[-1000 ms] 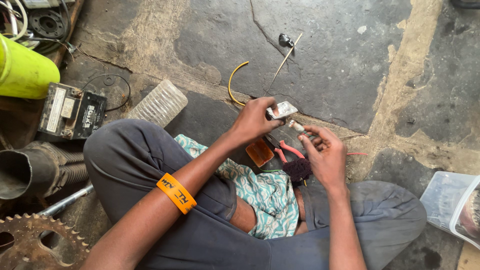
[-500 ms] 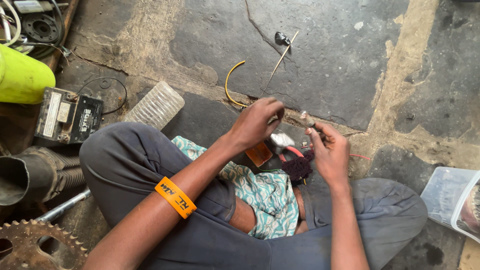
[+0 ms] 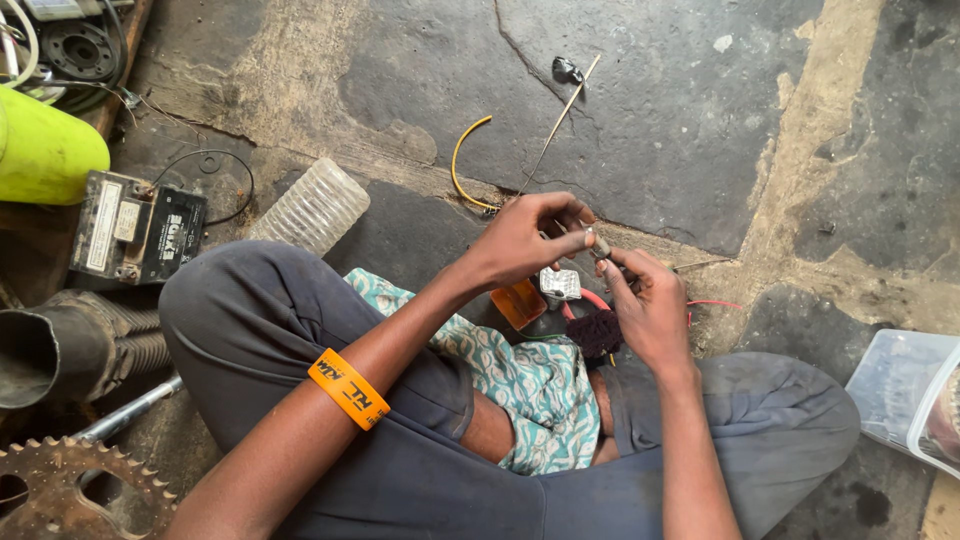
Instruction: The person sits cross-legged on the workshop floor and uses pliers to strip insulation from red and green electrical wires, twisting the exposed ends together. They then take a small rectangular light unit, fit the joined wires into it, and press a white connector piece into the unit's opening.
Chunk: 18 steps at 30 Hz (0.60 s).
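Above the lap, both hands have closed in: left hand [image 3: 525, 238] and right hand [image 3: 648, 305] now pinch one small metal part [image 3: 600, 245] together, where a second ago they were apart.

The left hand [image 3: 525, 240] reaches forward from a bare forearm stretched across the bent knee, fingers curled and pinched together at the tips. The right hand [image 3: 648, 305] rises to meet it, thumb and forefinger pinched close. Both sets of fingertips sit nearly touching above the crossed legs.
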### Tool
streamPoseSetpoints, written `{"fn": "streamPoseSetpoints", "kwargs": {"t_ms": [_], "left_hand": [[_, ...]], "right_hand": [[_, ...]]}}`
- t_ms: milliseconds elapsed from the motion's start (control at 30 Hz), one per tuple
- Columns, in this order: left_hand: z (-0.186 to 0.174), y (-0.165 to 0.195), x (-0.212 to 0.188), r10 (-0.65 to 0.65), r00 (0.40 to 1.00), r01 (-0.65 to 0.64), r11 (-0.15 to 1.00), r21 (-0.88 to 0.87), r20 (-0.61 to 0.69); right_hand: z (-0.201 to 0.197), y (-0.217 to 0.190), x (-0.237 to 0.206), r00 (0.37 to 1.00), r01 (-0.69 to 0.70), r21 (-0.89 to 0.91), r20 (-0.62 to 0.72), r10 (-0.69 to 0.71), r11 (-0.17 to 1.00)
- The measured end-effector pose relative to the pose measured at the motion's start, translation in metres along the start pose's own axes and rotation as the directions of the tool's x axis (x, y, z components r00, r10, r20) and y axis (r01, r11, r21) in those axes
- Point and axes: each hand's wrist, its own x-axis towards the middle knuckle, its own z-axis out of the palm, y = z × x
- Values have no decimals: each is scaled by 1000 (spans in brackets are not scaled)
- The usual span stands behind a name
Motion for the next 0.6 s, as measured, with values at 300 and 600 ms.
{"fn": "streamPoseSetpoints", "kwargs": {"t_ms": [300, 600], "left_hand": [[-1, -16, 3, 101, 995, -102, 993, 54, 26], [-2, -11, 5, -22, 1000, 22, 992, -122, 0]], "right_hand": [[-1, -6, 0, 1000, 13, -34, -10, -13, 999], [-19, -14, 1, 998, 43, -45, -53, -46, 998]]}}
